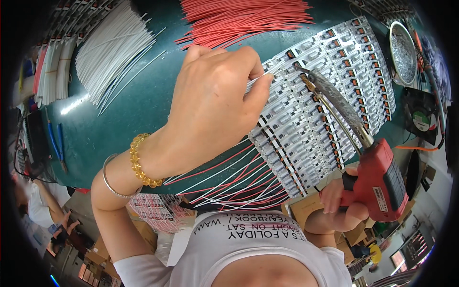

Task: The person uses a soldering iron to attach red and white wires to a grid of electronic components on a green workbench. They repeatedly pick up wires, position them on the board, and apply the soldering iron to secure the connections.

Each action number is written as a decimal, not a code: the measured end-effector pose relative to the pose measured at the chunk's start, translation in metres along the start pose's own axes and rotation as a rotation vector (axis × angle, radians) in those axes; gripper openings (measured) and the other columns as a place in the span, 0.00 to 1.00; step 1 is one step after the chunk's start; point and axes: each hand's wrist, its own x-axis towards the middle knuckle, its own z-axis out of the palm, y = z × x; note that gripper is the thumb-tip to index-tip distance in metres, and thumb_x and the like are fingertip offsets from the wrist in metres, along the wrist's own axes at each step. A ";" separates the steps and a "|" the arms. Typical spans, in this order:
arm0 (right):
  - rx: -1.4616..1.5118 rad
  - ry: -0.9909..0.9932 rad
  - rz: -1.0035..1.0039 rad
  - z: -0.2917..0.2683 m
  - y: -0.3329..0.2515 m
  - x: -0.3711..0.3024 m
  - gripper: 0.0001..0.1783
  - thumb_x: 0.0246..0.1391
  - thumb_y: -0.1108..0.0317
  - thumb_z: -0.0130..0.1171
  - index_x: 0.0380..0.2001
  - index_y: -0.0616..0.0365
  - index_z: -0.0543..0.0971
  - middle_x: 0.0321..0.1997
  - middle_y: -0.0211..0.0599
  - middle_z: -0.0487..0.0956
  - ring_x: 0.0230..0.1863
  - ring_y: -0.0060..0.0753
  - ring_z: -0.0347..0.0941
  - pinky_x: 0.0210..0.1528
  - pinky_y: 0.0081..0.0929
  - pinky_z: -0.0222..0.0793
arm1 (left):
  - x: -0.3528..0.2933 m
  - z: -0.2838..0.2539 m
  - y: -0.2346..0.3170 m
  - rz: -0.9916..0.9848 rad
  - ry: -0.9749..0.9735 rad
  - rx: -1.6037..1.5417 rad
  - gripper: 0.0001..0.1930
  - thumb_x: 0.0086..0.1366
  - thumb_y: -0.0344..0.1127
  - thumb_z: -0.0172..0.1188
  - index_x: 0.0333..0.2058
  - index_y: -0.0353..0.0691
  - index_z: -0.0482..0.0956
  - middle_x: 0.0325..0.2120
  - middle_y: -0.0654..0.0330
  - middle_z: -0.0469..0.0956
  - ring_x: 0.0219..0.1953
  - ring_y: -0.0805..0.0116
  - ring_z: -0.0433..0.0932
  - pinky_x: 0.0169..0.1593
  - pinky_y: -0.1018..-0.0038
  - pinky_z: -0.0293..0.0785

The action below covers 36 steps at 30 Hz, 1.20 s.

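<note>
My left hand (pixel 215 95) is closed, pinching a white wire (pixel 255 82) between thumb and forefinger over the left part of a panel of small circuit boards (pixel 330 129). The wire's end reaches toward a row of pads on the panel. In my right hand (pixel 340 200) is a red soldering gun (pixel 377 182), held by its handle. Its long metal tip slants up and left and sits just right of the left fingertips, at or just above the boards. Contact between tip and pad is too small to make out. Red and white wires (pixel 234 174) trail from the panel's lower left side.
A pile of red wires (pixel 244 19) lies at the far middle of the green table (pixel 81 143), with white wires (pixel 114 52) to its left. Blue-handled pliers (pixel 55 138) rest at the left. A metal bowl (pixel 403 55) and a black fan (pixel 420 116) stand at the right.
</note>
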 end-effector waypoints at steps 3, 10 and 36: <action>-0.029 -0.074 -0.066 -0.004 0.004 0.002 0.53 0.45 0.31 0.59 0.52 0.75 0.62 0.09 0.25 0.65 0.09 0.20 0.60 0.14 0.18 0.56 | 0.001 0.000 0.001 -0.003 -0.005 -0.001 0.08 0.55 0.31 0.66 0.22 0.38 0.76 0.15 0.64 0.72 0.20 0.71 0.65 0.32 0.74 0.61; 0.056 -0.147 -0.137 -0.016 0.018 0.002 0.52 0.49 0.30 0.55 0.54 0.74 0.60 0.08 0.24 0.64 0.08 0.19 0.60 0.14 0.18 0.58 | 0.001 -0.007 0.002 0.122 0.141 0.147 0.04 0.54 0.29 0.67 0.24 0.38 0.80 0.18 0.63 0.76 0.23 0.70 0.68 0.35 0.74 0.65; -0.080 -0.132 -0.162 -0.017 0.020 -0.008 0.46 0.50 0.34 0.57 0.50 0.72 0.65 0.10 0.25 0.65 0.09 0.20 0.60 0.15 0.18 0.57 | -0.008 0.004 0.009 0.127 0.064 0.088 0.08 0.54 0.30 0.67 0.21 0.40 0.76 0.16 0.65 0.72 0.22 0.69 0.67 0.39 0.72 0.61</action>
